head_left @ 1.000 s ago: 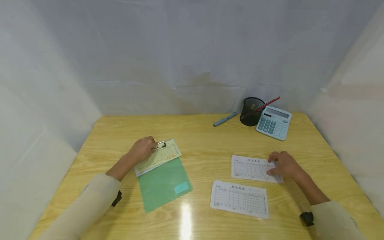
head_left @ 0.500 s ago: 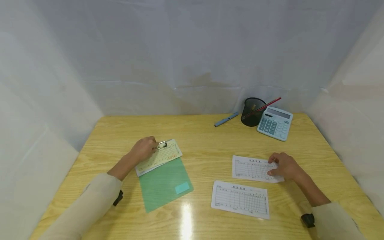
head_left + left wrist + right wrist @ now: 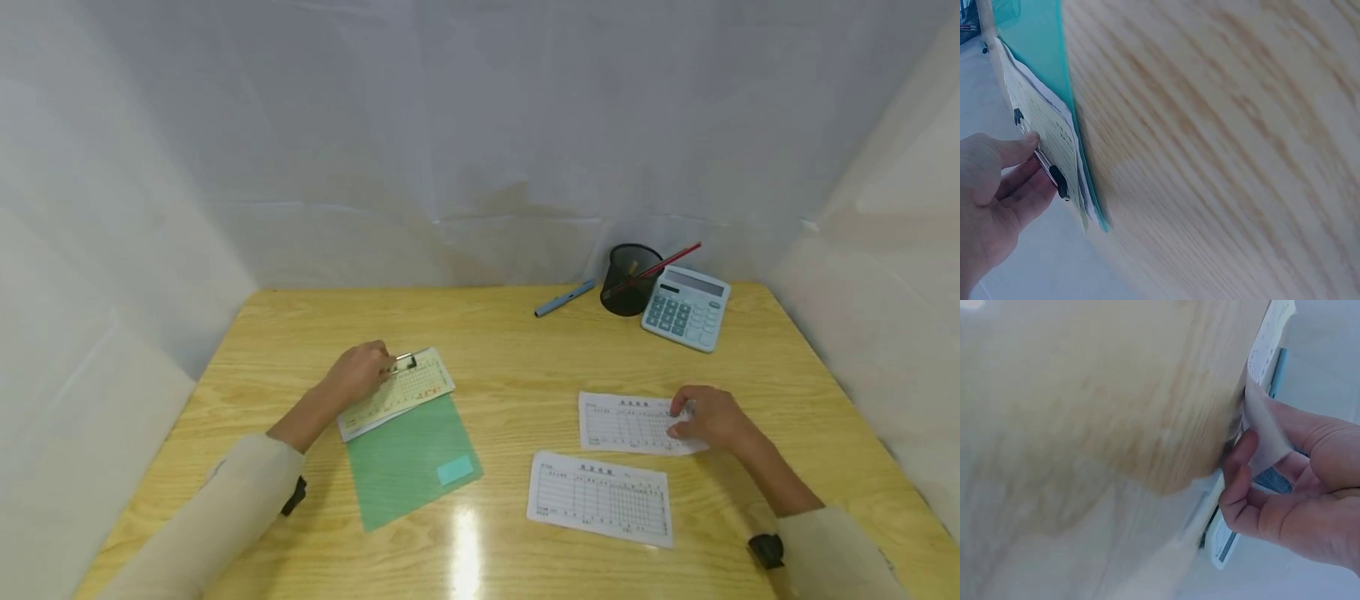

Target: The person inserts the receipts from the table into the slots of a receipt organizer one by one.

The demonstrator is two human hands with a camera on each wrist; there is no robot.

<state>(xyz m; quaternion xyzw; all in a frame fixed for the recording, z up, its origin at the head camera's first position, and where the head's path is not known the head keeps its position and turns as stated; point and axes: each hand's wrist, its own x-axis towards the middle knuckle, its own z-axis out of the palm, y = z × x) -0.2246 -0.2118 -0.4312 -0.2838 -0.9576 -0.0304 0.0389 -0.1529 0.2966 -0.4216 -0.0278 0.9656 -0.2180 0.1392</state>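
Observation:
At the left lies a green clipboard (image 3: 405, 467) with a pale blue label, yellow and white form slips (image 3: 422, 382) held on its upper part. My left hand (image 3: 358, 373) pinches the metal clip (image 3: 1044, 164) at its top, thumb on the wire and fingers against the far side. On the right, my right hand (image 3: 712, 418) holds the right end of a white printed form slip (image 3: 622, 423) between thumb and fingers. That end bends up off the table in the right wrist view, the white paper (image 3: 1264, 428) curving within the grip. A second white form slip (image 3: 600, 502) lies flat in front.
A light blue calculator (image 3: 686, 308) leans by a black mesh pen cup (image 3: 628, 287) holding a red pencil (image 3: 678, 252) at the back right. Left of the cup lies a blue pen (image 3: 564, 298). White sheeting (image 3: 480, 150) stands behind the wooden table (image 3: 300, 321) and along both sides.
My right hand has shifted very slightly toward the front edge, and the far edge of its slip has come forward a little. The left hand stays on the clip.

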